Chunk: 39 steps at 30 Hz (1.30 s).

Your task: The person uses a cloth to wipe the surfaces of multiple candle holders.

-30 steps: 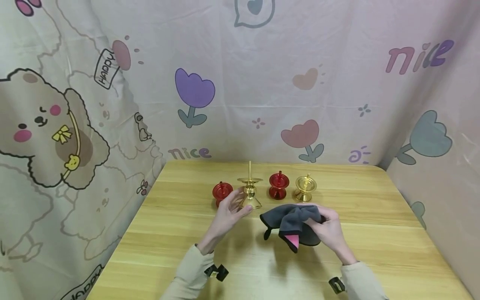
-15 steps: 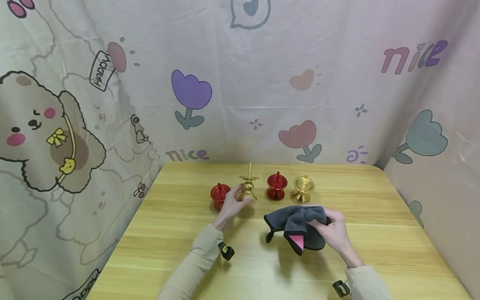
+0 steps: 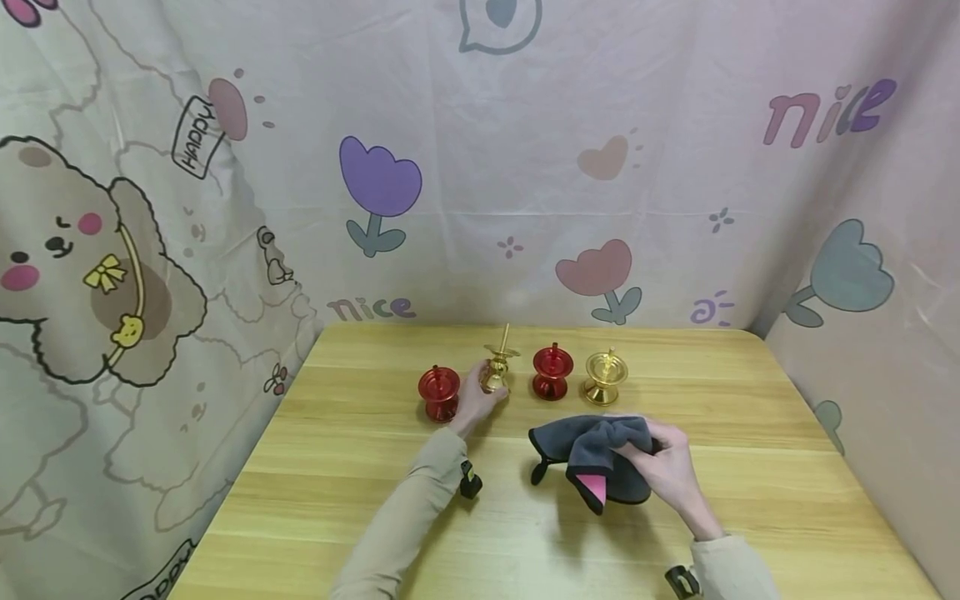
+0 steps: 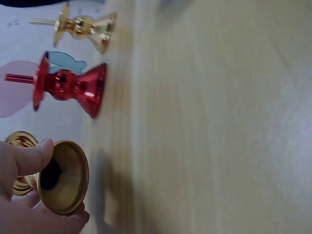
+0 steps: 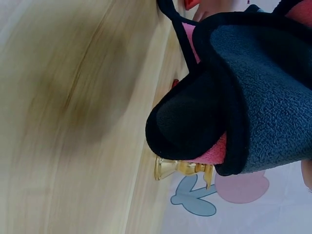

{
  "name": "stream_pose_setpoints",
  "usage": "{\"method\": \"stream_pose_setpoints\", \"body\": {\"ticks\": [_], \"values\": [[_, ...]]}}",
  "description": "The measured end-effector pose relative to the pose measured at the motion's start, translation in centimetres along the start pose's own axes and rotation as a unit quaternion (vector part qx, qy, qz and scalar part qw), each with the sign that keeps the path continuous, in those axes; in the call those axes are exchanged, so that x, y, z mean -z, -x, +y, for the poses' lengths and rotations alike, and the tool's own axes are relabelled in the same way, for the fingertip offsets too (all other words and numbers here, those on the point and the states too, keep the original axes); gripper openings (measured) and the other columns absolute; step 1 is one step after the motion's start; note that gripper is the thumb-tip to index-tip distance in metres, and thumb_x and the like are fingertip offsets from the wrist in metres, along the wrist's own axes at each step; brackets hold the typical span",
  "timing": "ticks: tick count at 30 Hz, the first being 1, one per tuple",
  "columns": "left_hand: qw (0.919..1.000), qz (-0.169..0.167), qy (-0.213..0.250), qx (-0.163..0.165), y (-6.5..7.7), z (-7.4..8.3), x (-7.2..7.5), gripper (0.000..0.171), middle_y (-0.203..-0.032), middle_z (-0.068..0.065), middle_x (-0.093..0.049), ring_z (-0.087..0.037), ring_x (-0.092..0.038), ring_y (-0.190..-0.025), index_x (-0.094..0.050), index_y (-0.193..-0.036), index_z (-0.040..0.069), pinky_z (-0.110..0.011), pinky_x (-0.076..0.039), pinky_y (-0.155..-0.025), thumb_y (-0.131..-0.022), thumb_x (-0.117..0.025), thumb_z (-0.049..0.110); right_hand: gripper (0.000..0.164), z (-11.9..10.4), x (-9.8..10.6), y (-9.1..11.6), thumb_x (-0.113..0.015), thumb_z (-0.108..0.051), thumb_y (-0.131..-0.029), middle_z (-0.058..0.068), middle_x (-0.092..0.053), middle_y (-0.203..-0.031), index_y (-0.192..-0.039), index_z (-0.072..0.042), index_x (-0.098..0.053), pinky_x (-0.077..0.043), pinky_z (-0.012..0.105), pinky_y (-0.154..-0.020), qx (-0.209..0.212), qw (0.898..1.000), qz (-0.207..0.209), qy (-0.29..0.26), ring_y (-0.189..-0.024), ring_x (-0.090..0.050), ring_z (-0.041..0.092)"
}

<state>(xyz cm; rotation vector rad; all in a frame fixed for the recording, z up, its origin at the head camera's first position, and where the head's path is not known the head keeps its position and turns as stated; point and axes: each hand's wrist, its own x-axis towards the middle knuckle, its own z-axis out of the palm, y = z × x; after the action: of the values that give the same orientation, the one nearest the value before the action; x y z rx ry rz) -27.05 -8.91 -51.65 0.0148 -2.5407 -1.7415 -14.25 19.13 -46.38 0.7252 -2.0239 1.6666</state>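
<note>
My left hand (image 3: 472,406) grips a gold candle holder (image 3: 496,372) by its lower part. In the left wrist view its hollow base (image 4: 68,178) faces the camera, tilted and raised off the table, with the thumb and fingers around it. My right hand (image 3: 671,468) pinches a bunched dark grey cloth (image 3: 592,442) with black edging, a hanging loop and a pink underside, held above the table. A red candle holder (image 3: 439,392) stands just left of my left hand. Another red candle holder (image 3: 552,372) and a second gold candle holder (image 3: 604,377) stand upright to the right.
The wooden table (image 3: 322,492) spreads out under both arms. Behind it and at both sides hangs a printed fabric backdrop (image 3: 480,167). Small black cameras sit on both wrists, below the sleeve cuffs.
My left hand has closed around the gold candle holder, which is now tilted and moved slightly back. The right hand with the cloth shifted slightly right, then stayed nearly still.
</note>
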Motion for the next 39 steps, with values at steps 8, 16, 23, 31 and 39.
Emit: {"method": "stream_pose_setpoints", "body": {"ticks": [8,16,23,31,39], "values": [[0.9989,0.017,-0.037,-0.025,-0.9,-0.7,-1.2,0.064,-0.143,-0.026,-0.055,-0.042,-0.051,-0.134,-0.047,-0.142,-0.004,-0.053,-0.039,-0.116,-0.086,-0.076,0.003,0.033,-0.1,0.0,-0.1,-0.07,0.024,-0.075,-0.017,-0.075,-0.108,-0.102,0.005,-0.075,-0.055,0.014,-0.087,-0.001,1.0,-0.004,-0.011,-0.101,-0.071,0.0],[0.9966,0.035,-0.049,-0.056,-0.6,-0.8,-1.4,0.061,-0.133,-0.024,-0.063,-0.041,-0.058,-0.125,-0.055,-0.136,-0.003,-0.054,-0.045,-0.11,-0.082,-0.081,0.006,0.033,-0.1,0.1,0.0,-0.071,0.024,-0.074,-0.018,-0.075,-0.108,-0.101,0.005,-0.075,-0.055,0.013,-0.086,-0.003,1.0,-0.001,0.001,-0.1,-0.071,0.0],[0.992,0.074,-0.09,-0.047,-0.6,-1.7,-1.9,0.045,-0.112,-0.022,-0.073,-0.039,-0.068,-0.109,-0.067,-0.113,0.0,-0.052,-0.054,-0.096,-0.073,-0.087,0.007,0.033,-0.1,0.1,-0.1,-0.072,0.024,-0.074,-0.019,-0.075,-0.108,-0.1,0.005,-0.076,-0.055,0.013,-0.086,-0.001,1.0,-0.001,0.007,-0.1,-0.071,0.0],[0.9903,0.068,-0.115,-0.037,-0.3,-1.7,-1.8,0.042,-0.113,-0.023,-0.072,-0.04,-0.067,-0.109,-0.064,-0.115,0.001,-0.053,-0.055,-0.095,-0.077,-0.083,0.005,0.033,-0.2,0.2,-0.2,-0.071,0.025,-0.073,-0.019,-0.075,-0.107,-0.099,0.004,-0.076,-0.055,0.013,-0.086,0.003,1.0,0.007,0.001,-0.1,-0.071,-0.001],[0.9966,-0.048,-0.067,0.005,2.2,-0.6,-0.9,0.088,-0.15,-0.034,-0.044,-0.049,-0.045,-0.137,-0.027,-0.154,-0.005,-0.06,-0.037,-0.117,-0.083,-0.078,0.008,0.026,-0.4,0.1,-0.4,-0.069,0.015,-0.085,-0.011,-0.07,-0.115,-0.106,0.001,-0.075,-0.049,0.01,-0.094,-0.03,0.999,0.003,0.036,-0.112,-0.063,-0.002]]}}
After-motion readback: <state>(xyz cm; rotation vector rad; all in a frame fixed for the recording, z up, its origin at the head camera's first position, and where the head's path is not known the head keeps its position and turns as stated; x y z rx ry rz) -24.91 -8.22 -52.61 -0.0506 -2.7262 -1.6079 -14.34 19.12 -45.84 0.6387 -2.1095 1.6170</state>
